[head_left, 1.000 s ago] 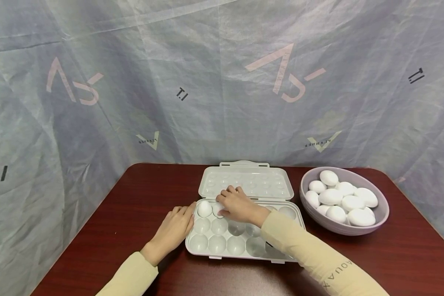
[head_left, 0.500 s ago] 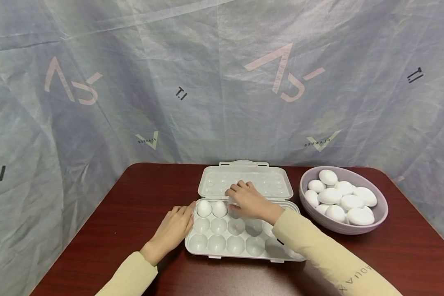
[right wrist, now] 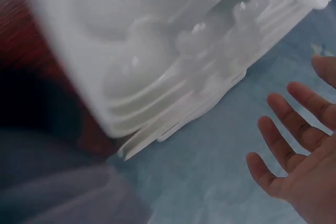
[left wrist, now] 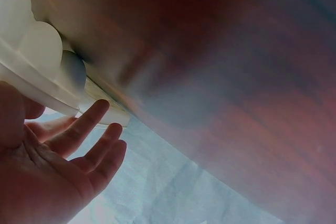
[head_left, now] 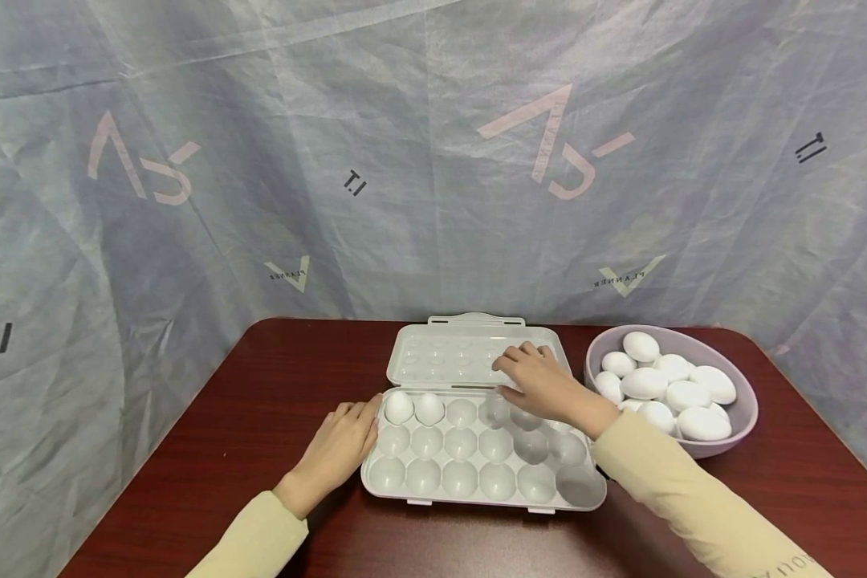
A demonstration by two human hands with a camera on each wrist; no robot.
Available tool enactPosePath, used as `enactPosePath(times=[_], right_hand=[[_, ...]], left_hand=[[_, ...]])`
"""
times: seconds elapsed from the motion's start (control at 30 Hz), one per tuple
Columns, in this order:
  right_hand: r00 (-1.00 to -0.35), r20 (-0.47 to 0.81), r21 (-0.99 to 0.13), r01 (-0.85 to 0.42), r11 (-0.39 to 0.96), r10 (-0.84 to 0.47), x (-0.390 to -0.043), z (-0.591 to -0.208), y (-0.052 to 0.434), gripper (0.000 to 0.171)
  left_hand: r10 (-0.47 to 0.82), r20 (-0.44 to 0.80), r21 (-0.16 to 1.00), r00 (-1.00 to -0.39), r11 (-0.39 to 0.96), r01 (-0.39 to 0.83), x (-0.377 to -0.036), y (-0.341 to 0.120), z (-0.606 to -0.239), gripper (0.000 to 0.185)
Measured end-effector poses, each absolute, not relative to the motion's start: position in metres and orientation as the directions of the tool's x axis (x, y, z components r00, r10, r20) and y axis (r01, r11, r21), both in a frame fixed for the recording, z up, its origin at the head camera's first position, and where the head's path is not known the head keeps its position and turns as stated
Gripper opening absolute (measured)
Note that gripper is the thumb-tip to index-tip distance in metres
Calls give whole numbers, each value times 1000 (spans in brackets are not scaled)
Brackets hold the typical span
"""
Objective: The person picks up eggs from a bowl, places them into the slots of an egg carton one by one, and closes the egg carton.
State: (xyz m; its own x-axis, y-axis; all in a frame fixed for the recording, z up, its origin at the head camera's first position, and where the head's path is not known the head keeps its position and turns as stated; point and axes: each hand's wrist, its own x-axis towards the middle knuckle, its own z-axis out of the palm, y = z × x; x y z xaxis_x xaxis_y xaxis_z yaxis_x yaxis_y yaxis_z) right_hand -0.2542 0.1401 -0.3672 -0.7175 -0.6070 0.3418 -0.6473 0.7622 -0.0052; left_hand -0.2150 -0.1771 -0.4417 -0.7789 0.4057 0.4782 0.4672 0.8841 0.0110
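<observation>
On the left side, the left hand lies flat on the table, with straight fingers that touch the left edge of the tray. It holds nothing. In the left wrist view the fingers are stretched out and a little spread, just beside the tray rim.

The tray is a pale plastic egg box with round cups in three rows. It stands in the middle of the table, near the front edge. Two eggs sit side by side in the far row, in the two cups at the left end. The other cups that can be seen have no egg. The lid is open and lies flat behind the tray, joined to it at the far side.

More to the right, the right hand is above the far right part of the tray and the right part of the lid. Its fingers are relaxed and a little bent, and they hold nothing. The right wrist view shows the fingers open and spread, apart from the tray.

At the far right stands a bowl full of white eggs, just beside the tray.
</observation>
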Motion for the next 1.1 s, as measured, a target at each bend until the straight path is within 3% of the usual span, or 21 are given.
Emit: enactPosePath(times=[0.57,1.1], right_hand=[[-804,357,-37,-522,852,-476,-240,-348,216,25],[-869,296,-26,-423,906,-397,-236,-348,268,28]], left_hand=[[392,457,23,-798,892,451,-214,-176,-440,37],[398,472,11,-786,889,457,-215,-177,-440,36]])
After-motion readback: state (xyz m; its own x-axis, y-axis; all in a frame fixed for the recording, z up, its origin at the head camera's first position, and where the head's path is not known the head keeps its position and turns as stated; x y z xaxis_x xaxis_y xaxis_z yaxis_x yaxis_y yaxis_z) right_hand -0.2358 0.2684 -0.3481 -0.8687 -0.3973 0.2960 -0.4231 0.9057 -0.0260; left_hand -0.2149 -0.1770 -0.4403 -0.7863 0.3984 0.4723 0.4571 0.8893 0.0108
